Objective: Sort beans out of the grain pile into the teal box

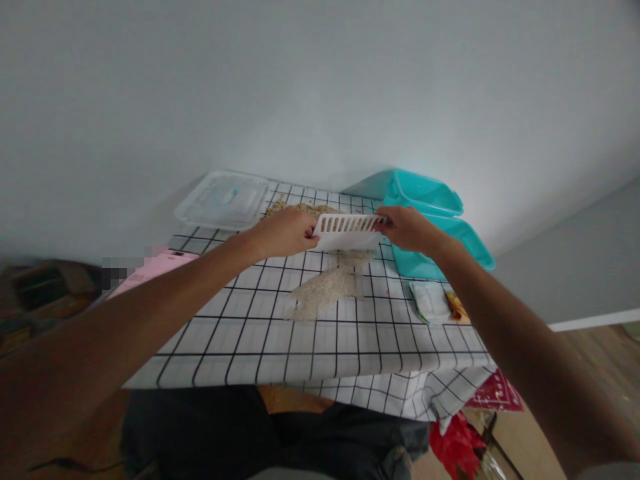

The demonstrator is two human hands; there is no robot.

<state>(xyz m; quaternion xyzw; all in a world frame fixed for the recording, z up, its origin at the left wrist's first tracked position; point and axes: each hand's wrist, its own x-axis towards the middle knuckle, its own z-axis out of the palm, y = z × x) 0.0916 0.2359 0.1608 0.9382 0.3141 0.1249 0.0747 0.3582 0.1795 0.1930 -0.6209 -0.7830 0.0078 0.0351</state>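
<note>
A white plastic piece with a row of slots (349, 240) is held up between my two hands, tilted above the table. My left hand (290, 233) grips its left end, thumb and fingers closed on the edge. At the opposite end my right hand (407, 228) pinches the other edge. Fine pale beige grains (327, 290) lie spread on the checked tablecloth (240, 333), right below and in front of the piece. Behind it, coarser yellow-brown bits (315, 209) are scattered, partly hidden by my left hand and the piece.
A clear lidded container or lid (225, 200) lies at the back left. Two turquoise bins (425, 193) stand at the right, by the wall. Nearer are a white packet (431, 303) and an orange-yellow wrapper (456, 308). A pink object (155, 270) sits at the left edge.
</note>
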